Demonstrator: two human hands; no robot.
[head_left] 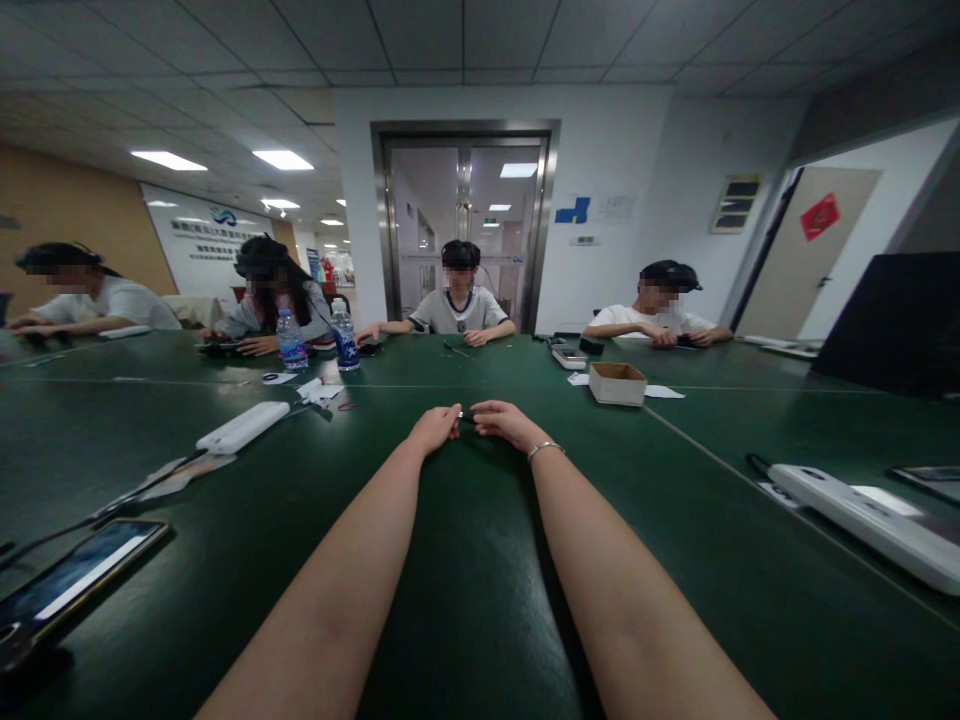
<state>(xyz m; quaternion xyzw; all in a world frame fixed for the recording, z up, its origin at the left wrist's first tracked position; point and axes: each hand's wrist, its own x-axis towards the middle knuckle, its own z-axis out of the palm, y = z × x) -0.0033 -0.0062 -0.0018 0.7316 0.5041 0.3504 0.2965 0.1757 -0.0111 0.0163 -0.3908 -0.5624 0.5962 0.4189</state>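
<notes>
Both my arms reach forward over the green table (480, 560). Between my hands is a small black object with a pale, shiny end (467, 416); it is too small to name. My left hand (435, 428) is closed, its fingers pinching the shiny end on the left. From the other side, my right hand (506, 422) grips the black part with thumb and fingertips. A bracelet (545, 449) circles my right wrist. Part of the object is hidden by my fingers.
Left: a phone (82, 575), a white power strip (244, 428) with a cable, two water bottles (346, 338). Right: an open cardboard box (616, 386), another white strip (862, 520), a dark monitor (892, 320). Several people wearing head gear sit across the table.
</notes>
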